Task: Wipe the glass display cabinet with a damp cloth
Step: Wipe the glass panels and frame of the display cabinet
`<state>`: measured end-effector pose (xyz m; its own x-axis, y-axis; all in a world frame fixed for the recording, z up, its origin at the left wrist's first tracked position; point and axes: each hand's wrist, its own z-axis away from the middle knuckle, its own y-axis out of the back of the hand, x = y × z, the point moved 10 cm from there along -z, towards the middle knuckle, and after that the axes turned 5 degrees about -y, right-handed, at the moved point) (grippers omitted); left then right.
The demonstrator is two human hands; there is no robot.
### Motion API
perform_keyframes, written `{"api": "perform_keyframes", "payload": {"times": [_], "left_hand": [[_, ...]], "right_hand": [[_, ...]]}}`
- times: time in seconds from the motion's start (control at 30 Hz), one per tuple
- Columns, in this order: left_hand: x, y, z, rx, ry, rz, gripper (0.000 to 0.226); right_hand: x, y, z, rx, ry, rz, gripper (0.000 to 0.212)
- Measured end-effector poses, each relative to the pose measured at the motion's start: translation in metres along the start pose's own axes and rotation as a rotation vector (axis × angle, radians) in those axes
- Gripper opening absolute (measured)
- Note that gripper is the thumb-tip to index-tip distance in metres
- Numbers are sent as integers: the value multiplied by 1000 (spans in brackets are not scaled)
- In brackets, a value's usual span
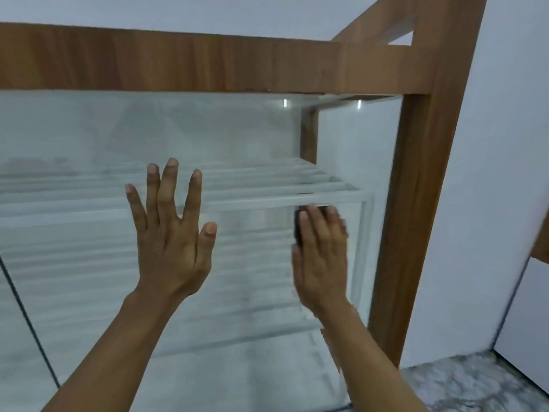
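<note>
The glass display cabinet fills the view: a cloudy front pane (89,263) set in a brown wooden frame (178,60). White slatted shelves (252,185) show through the glass. My left hand (172,233) lies flat on the pane with its fingers spread and holds nothing. My right hand (322,257) presses a dark cloth (298,230) against the glass near the right post; only a dark edge of the cloth shows past the fingers. The right hand looks blurred.
The wooden right post (416,203) stands just right of my right hand. A white wall (490,173) lies beyond it. A marbled grey floor (463,385) shows at bottom right. A dark vertical seam (26,319) crosses the glass at lower left.
</note>
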<state>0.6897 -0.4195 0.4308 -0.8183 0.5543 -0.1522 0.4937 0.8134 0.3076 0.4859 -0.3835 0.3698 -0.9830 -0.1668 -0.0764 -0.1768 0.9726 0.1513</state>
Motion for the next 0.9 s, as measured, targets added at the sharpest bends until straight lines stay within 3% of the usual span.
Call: {"api": "perform_keyframes", "payload": {"times": [0.07,0.1,0.13,0.23,0.27,0.3,0.4,0.47,0.5,0.6,0.67,0.73,0.8,0.83,0.87,0.9], "left_hand": [[8,-6,5,-24,-10,-10,66],[13,-10,7,-36,-10,-21,66],[16,-12,9,-41,-4,-25,66],[22,-17,15,-25,18,-19,62],[23,-19,22,-23,21,-11,62],[24,-21,31,-25,20,-1,62],[30,-32,66,-29,-17,1,63],[36,-40,85,-19,-46,2,63],[38,-42,94,6,-55,16,62],[36,-45,136,113,-27,83,60],[32,-52,182,136,4,87,59],[34,-63,231,116,-7,70,60],[41,-78,270,79,-42,49,62],[49,-86,285,63,-64,40,62],[59,-95,299,53,-86,36,63],[68,-103,312,52,-96,38,63]], "right_hand": [[65,28,-8,143,-405,-16,55],[64,30,-14,170,-459,-22,54],[37,20,-21,136,-359,-49,54],[-76,-24,12,-135,274,-107,60],[-78,-28,30,-167,353,-73,62],[-57,-24,42,-147,317,-42,63],[46,8,38,71,-205,-25,55],[57,17,25,217,-405,-38,53],[32,9,22,222,-347,-71,53],[-89,-38,95,-12,195,-130,56],[-85,-51,179,-93,355,-46,55],[-10,-38,216,3,174,30,55],[70,-9,219,176,-273,-15,54],[81,-5,222,211,-401,-60,54],[63,-12,230,201,-362,-72,54],[23,-26,243,147,-184,-71,55]]}}
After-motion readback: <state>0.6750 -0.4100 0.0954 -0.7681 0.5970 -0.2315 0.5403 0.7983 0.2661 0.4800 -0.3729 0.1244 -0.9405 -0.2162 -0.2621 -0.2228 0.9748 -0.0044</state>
